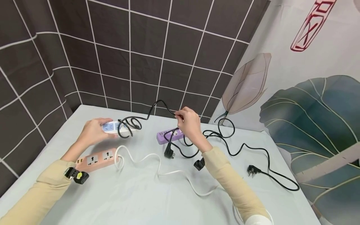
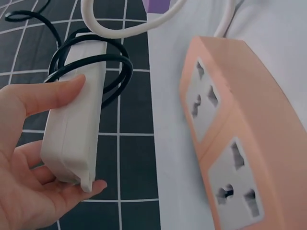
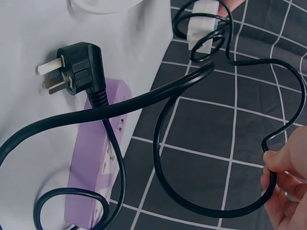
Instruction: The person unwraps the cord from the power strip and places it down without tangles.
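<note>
My left hand (image 1: 91, 132) grips a white power strip (image 2: 74, 127) with a blue socket face, thumb on one side and fingers under the other. Black cord (image 2: 93, 60) loops around the strip's far end. From those loops the cord rises and runs across to my right hand (image 1: 189, 123), which pinches it (image 3: 271, 184) between thumb and fingers. Below the right hand, a purple power strip (image 1: 161, 138) lies on the table, with a black plug (image 3: 81, 67) and its cord beside it. Close to my left forearm is an orange power strip (image 2: 259, 96).
A white cord (image 1: 153, 154) winds from the orange strip across the table (image 1: 135, 193), passing under my right arm. At the right, more black cord (image 1: 239, 153) curls toward a second black plug (image 1: 253, 169). Dark grid-patterned cloth (image 1: 146, 37) stands behind the table's back edge.
</note>
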Demonstrator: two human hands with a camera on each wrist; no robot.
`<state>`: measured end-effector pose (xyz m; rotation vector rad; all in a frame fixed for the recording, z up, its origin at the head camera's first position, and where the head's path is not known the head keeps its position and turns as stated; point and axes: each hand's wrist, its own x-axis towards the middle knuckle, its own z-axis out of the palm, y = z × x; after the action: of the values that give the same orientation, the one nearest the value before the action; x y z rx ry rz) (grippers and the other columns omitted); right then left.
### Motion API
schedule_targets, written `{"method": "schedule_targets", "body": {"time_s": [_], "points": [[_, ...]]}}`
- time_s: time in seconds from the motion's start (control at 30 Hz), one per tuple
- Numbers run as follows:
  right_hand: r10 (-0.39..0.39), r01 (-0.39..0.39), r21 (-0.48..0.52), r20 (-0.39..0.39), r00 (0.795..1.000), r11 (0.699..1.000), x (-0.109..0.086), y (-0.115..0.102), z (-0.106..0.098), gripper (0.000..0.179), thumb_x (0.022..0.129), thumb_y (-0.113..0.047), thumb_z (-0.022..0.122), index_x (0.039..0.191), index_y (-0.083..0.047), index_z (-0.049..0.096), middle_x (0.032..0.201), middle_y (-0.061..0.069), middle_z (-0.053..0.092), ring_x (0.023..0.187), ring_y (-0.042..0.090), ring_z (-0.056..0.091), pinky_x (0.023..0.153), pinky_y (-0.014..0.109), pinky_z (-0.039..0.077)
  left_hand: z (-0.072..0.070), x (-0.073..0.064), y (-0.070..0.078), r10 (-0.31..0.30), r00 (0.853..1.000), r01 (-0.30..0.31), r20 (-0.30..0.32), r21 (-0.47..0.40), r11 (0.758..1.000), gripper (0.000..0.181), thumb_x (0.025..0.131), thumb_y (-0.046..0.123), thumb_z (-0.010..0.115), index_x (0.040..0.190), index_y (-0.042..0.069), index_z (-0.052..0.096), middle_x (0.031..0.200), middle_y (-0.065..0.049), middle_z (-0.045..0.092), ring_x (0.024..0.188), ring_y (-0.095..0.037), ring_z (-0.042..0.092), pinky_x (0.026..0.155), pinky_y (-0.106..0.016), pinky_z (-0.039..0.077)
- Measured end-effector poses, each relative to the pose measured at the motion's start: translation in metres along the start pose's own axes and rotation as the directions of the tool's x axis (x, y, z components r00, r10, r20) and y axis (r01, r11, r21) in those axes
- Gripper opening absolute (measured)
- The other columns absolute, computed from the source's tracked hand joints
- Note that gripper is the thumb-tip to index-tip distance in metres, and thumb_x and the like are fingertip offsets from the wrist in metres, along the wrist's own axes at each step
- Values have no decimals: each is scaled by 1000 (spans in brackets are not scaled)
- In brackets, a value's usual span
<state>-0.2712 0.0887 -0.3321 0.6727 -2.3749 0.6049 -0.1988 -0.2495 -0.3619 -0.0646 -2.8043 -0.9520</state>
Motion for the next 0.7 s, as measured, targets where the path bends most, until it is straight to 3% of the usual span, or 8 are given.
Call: {"method": "schedule_targets", "body": {"time_s": [0.23,0.43,0.7], "points": [[-42,42,-11,-11,999,999,-8,1,-9,12,85,-5,68,89,-11,78,78,1,66,66,15,56,57,32,45,1,0,-6,-81,995,80,-59,-11,997,74,68,30,84,129,-2,57,119,-30,61,96,-38,58,71,-34,38],[-62,62,-30,-1,998,998,-17,4,-14,12,84,-5,69,89,-12,78,76,1,65,64,16,55,54,31,42,1,1,-10,-186,979,183,-79,-40,982,77,70,34,82,133,-1,54,121,-31,60,100,-39,56,69,-33,37],[-87,87,-48,15,996,995,-26,10,-17,13,82,-2,69,85,-11,77,76,1,65,66,16,58,56,31,46,0,3,-13,-257,960,250,-112,-75,965,78,71,35,81,135,1,53,120,-29,60,104,-41,48,69,-32,33]]}}
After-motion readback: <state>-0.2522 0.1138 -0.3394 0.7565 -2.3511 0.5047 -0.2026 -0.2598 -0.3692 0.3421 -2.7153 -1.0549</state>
